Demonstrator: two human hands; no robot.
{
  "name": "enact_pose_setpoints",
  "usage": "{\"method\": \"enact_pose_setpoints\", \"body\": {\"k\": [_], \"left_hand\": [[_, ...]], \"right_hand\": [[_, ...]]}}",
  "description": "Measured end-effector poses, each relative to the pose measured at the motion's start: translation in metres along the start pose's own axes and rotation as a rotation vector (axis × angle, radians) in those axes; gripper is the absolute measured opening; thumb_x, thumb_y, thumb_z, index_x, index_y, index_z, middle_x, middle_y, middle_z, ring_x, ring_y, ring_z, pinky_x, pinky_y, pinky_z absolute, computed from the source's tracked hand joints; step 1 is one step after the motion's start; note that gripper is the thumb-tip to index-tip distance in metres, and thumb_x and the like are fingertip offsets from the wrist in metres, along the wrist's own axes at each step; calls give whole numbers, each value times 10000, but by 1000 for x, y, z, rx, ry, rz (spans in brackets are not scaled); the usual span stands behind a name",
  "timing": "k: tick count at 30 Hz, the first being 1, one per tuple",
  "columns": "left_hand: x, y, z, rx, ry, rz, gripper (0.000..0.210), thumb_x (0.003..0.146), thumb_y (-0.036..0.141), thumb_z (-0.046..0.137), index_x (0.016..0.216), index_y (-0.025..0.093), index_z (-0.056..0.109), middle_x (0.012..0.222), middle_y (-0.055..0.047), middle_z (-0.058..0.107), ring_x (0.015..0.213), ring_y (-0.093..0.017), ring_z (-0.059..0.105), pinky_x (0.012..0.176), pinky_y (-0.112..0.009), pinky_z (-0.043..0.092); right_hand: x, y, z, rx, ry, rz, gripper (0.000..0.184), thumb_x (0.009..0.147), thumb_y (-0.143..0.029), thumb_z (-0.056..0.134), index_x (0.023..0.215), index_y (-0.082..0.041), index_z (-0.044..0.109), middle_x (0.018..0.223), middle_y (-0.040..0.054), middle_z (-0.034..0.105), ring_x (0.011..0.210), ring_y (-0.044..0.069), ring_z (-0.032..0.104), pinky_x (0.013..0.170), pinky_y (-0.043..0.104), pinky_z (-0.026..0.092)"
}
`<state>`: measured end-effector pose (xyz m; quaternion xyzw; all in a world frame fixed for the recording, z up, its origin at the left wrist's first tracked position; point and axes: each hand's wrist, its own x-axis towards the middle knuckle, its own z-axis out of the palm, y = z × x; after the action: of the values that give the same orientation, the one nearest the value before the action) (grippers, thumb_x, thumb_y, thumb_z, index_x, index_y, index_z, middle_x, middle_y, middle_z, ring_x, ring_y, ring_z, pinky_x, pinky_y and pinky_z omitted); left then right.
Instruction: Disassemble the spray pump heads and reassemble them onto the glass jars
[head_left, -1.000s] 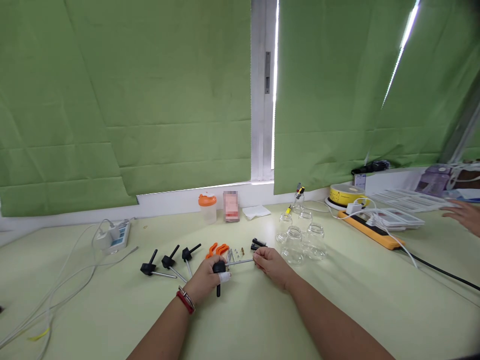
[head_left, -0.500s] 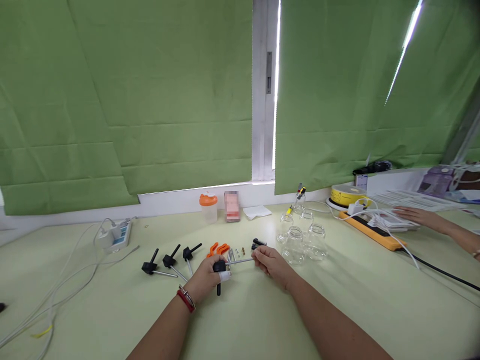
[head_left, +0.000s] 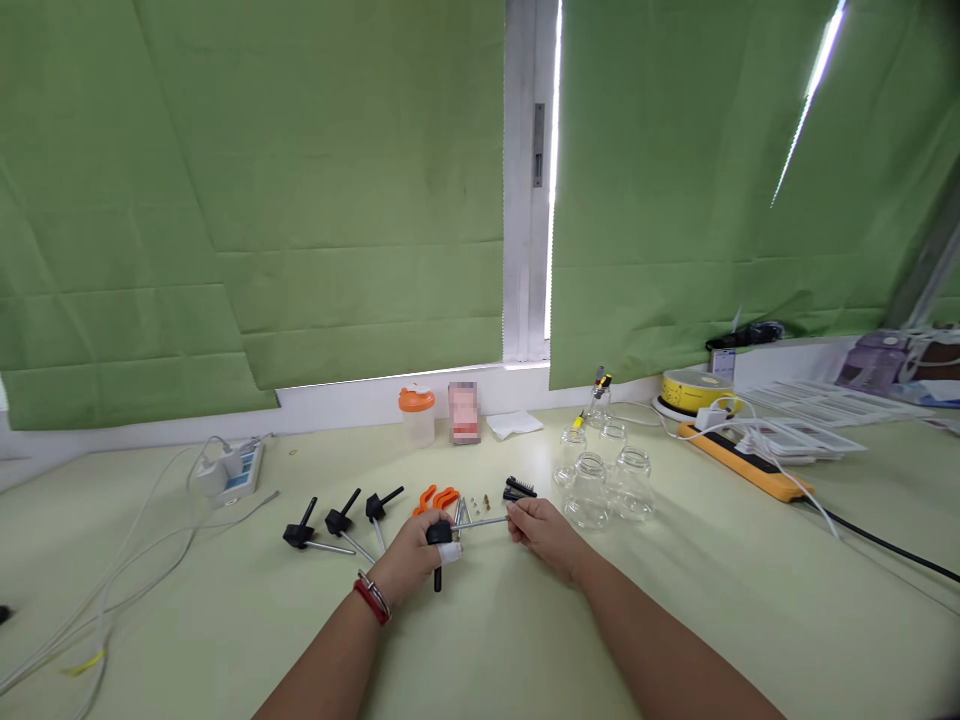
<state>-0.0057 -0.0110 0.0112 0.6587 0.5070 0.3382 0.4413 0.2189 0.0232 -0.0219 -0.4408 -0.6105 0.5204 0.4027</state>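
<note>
My left hand [head_left: 414,556] is closed round the black head of a crank with a metal rod [head_left: 480,522]; its dark handle points down below my fingers. White tape wraps one fingertip. My right hand [head_left: 544,532] pinches the rod's far end; any small part between those fingertips is hidden. Left of my hands lie three similar black cranks [head_left: 339,521] with rods. Just beyond are orange clips [head_left: 445,497], thin metal rods [head_left: 459,512], small brass-coloured pieces [head_left: 486,502] and black toothed pieces [head_left: 519,488].
Several clear glass jars [head_left: 589,495] stand at the right, one holding yellow-and-black tools. An orange power strip [head_left: 742,462] with cables lies farther right. At the back are an orange-lidded cup [head_left: 418,418], a phone [head_left: 464,412] and a tissue [head_left: 514,424]. Cables [head_left: 161,555] run at the left.
My right hand has shifted very slightly right along the rod. The other person's hand at the far right has left the view. My left hand has stayed in place.
</note>
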Motion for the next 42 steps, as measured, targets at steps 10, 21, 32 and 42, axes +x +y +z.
{"method": "enact_pose_setpoints", "body": {"k": [10, 21, 32, 42], "left_hand": [[0, -1, 0, -1, -2, 26, 273, 646, 336, 679, 831, 185, 547, 691, 20, 493, 616, -136, 433, 585, -255, 353], [0, 1, 0, -14, -3, 7, 260, 654, 313, 674, 831, 180, 537, 674, 32, 446, 585, -113, 385, 546, -235, 318], [1, -3, 0, -27, 0, 13, 260, 655, 306, 675, 843, 185, 542, 665, 41, 446, 562, -102, 383, 518, -219, 307], [1, -3, 1, -31, 16, -10, 240, 648, 291, 669, 822, 185, 541, 653, 45, 443, 542, -95, 377, 496, -211, 292]], "right_hand": [[-4, -8, -2, -25, -15, -98, 290, 767, -437, 581, 651, -178, 522, 571, -31, 502, 504, 86, 335, 503, 236, 242], [-3, -4, 1, -21, -5, -26, 425, 839, -549, 456, 675, -165, 535, 553, -14, 511, 491, 87, 366, 498, 235, 261], [-3, -4, -1, -11, -56, -95, 306, 816, -443, 540, 673, -178, 484, 564, -33, 506, 494, 77, 322, 493, 227, 235], [-2, -3, 0, 51, -27, -19, 390, 833, -537, 474, 711, -169, 519, 572, -20, 506, 484, 78, 336, 480, 228, 231]]}}
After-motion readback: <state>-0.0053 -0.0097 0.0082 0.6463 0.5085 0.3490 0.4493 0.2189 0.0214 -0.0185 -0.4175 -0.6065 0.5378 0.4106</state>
